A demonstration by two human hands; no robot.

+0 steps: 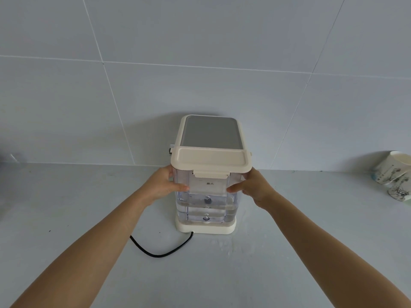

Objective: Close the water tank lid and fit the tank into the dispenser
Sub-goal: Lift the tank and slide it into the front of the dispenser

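A clear water tank [206, 204] partly filled with water stands upright on the cream base [205, 227] of the dispenser [210, 132], against its rear face. Its cream lid [211, 157] lies flat on top, with the front latch down. My left hand [165, 184] grips the tank's upper left side, thumb on the front face. My right hand [249, 185] grips the upper right side the same way. The dispenser has a grey top panel and stands close to the tiled wall.
A black power cord [160, 252] curls from the dispenser's base across the grey counter [66, 207] to the left. Stacked patterned paper cups [393, 174] lie tilted at the far right by the wall. A blurred object sits at the far left edge.
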